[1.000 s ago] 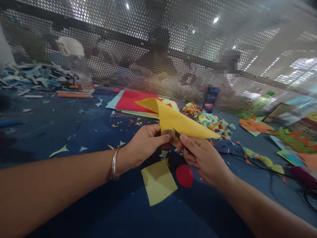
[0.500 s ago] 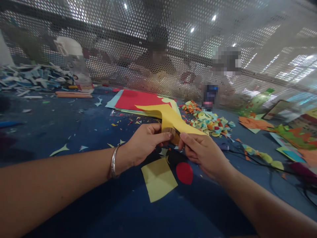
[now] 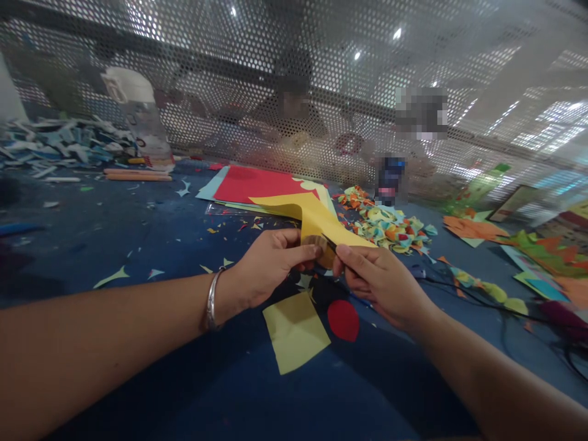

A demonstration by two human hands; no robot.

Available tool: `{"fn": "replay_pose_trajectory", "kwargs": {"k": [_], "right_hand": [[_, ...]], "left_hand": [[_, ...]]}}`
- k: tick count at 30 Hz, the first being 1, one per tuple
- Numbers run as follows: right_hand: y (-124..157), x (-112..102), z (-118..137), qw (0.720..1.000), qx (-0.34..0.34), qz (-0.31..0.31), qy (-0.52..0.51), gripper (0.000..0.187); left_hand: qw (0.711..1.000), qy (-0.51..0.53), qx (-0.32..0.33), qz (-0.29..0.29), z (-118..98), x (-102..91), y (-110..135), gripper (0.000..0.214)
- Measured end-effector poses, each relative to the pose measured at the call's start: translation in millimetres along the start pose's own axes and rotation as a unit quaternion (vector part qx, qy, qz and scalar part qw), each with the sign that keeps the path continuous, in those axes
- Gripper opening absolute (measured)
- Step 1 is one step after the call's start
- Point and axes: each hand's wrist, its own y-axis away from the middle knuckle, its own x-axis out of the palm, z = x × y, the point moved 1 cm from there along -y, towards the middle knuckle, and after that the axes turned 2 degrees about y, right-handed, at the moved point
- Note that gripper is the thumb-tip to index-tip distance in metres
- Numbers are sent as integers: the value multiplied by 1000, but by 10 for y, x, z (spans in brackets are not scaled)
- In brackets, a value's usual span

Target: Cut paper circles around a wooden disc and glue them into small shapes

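My left hand [image 3: 271, 263] pinches a folded yellow paper sheet [image 3: 316, 219] together with a small round brownish disc [image 3: 316, 246] pressed against it. My right hand [image 3: 381, 283] is closed on dark scissors [image 3: 329, 242], whose blades meet the paper's lower edge beside the disc. A silver bangle [image 3: 212, 299] circles my left wrist. Below my hands on the blue table [image 3: 138, 245] lie a pale yellow square [image 3: 294, 331] and a red paper circle [image 3: 343, 320].
A stack of red, yellow and light-blue sheets [image 3: 257, 187] lies behind. Several coloured paper scraps [image 3: 390, 226] are heaped to the right, more sheets [image 3: 542, 257] at far right, a white-blue scrap pile [image 3: 59, 144] far left. A bottle [image 3: 142, 119] stands by the perforated screen; people sit beyond it.
The yellow sheet has dropped lower and flatter between my hands. My hands have shifted only slightly.
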Motion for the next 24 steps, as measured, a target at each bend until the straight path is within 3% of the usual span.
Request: {"fn": "replay_pose_trajectory", "kwargs": {"k": [16,24], "right_hand": [[-11,-44,-11,999,-14,-3,33,49],[-4,-98,25,997,-22,4,68,49]], "left_hand": [[1000,-12,15,-3,11,-1,3,25],[1000,-18,5,24,-16,-8,20,24]]}}
